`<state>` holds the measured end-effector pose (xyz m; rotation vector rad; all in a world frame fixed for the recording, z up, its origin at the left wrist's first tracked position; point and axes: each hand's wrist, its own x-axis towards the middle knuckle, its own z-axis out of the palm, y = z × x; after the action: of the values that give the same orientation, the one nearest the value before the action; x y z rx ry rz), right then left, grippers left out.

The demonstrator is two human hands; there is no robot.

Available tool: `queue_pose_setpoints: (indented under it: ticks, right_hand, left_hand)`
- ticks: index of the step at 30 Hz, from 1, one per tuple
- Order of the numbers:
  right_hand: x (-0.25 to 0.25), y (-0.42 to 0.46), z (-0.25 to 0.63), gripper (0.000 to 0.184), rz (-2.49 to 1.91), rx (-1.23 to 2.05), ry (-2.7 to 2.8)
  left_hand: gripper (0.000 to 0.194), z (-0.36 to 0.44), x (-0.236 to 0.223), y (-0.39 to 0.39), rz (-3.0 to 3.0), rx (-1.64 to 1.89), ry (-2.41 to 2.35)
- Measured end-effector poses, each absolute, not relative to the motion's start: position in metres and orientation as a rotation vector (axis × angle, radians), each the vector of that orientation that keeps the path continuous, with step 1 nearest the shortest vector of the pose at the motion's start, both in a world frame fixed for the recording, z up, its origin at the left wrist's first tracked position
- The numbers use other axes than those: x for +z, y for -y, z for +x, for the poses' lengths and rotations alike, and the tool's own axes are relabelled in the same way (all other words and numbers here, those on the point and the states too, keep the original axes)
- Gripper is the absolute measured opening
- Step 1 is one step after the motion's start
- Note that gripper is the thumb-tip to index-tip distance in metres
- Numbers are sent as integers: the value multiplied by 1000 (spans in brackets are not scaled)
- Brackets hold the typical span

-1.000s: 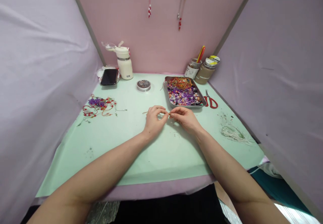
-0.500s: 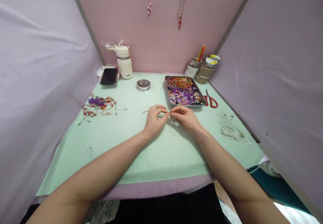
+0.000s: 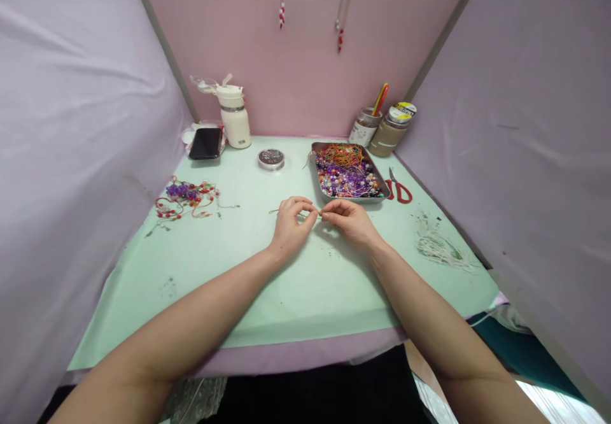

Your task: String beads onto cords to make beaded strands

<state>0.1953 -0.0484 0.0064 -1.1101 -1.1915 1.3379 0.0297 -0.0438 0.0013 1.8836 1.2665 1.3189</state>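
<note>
My left hand [image 3: 293, 225] pinches a thin cord [image 3: 273, 211], whose end sticks out to the left past the knuckles. Thumb and forefinger of my right hand [image 3: 349, 220] are pressed together close by, at the same cord, with the fingertips of both hands nearly touching. What sits between the fingertips is too small to make out. Just beyond my hands stands a metal tray [image 3: 356, 200] of purple, black and pale beads [image 3: 346, 179], with a tangle of orange and red cord [image 3: 341, 155] on top.
Red-handled scissors [image 3: 403, 193] lie right of the tray, and a bundle of white threads [image 3: 439, 249] nearer. On the left are beaded strings [image 3: 186, 198], a phone [image 3: 206, 144] and a cream bottle [image 3: 236, 121]. A small round container [image 3: 271, 159] and two jars [image 3: 392, 132] stand at the back.
Both hands stay almost in place, with only a slight shift of the fingertips at the cord. The whole view has moved up a little.
</note>
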Motion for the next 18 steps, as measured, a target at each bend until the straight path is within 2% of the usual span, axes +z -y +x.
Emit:
queue_pose_setpoints:
  ticks: [18]
  right_hand:
    - [8, 49, 195, 23, -1120, 1341, 1192]
  left_hand:
    - [5, 30, 6, 45, 1815, 1276, -1187]
